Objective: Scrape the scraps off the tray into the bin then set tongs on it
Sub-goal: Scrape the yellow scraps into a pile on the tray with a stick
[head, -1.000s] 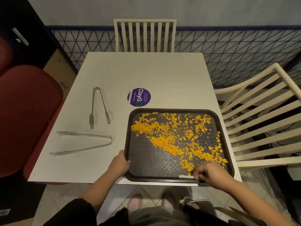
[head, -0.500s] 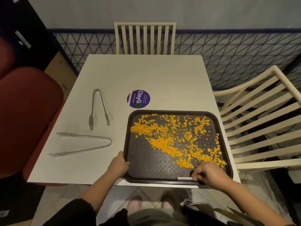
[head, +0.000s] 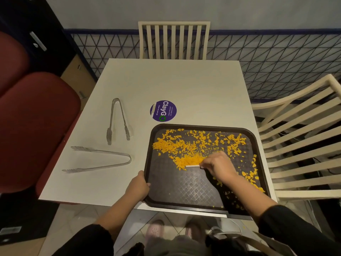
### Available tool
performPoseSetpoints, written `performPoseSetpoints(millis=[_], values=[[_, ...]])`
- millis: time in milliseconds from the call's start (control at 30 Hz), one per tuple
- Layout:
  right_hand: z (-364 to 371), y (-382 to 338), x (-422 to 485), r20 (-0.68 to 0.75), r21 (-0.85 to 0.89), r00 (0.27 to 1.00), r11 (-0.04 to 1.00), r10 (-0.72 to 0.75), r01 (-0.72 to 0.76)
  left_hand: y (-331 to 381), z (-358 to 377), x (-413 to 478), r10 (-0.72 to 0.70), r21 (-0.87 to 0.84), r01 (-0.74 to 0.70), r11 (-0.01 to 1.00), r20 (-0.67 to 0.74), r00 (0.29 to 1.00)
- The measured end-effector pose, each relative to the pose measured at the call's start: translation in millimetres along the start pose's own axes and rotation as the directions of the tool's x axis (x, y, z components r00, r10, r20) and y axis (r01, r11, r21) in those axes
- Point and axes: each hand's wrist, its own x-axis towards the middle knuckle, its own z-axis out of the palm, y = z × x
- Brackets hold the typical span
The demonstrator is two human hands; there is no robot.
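The right hand (head: 218, 166) pinches a thin white scraper (head: 192, 166) against heaped orange scraps (head: 190, 160); the left hand (head: 138, 185) grips the tray (head: 184, 189) by its left rim at the counter's (head: 184, 85) near edge. The scraps look light and scatter-prone, so the stiff tray likely wants lifting level by both side rims.

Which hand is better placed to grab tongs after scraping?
Left, probably. The short tongs and long tongs lie left of the tray, nearest the left hand gripping its rim; the right hand holds a white scraper mid-tray.
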Motion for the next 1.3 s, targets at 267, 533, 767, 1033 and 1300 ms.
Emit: performPoseSetpoints(millis=[267, 533, 767, 1033, 1300], values=[[-7.8, -8.7, 70.4, 0.036, -0.034, 0.999, 0.999, 0.012, -0.011, 2.2, 0.9, -1.7, -0.008, 0.013, 0.009, 1.000, -0.027, 1.000], [-9.1, -11.3, 12.6, 0.223, 0.112, 0.974, 0.994, -0.041, 0.016, -0.7, 1.9, -1.6, -0.018, 0.002, 0.018, 1.000, -0.030, 0.999], [5.4, -28.9, 32.3, 0.173, -0.017, 0.976, 0.991, -0.129, 0.134, 1.1, 1.1, -5.5, -0.025, -0.036, 0.024, 0.999, -0.038, 0.999], [-16.0, -28.4, 45.0, 0.106, 0.058, 0.994, 0.998, 0.000, -0.007, 1.8, 1.6, -7.0, -0.016, -0.078, 0.014, 0.997, -0.028, 0.999], [-2.8, -34.4, -46.1, 0.416, 0.082, 0.909, 0.995, 0.013, -0.052, 0.0, 0.5, -5.9, -0.007, -0.079, 0.006, 0.997, -0.018, 1.000]])
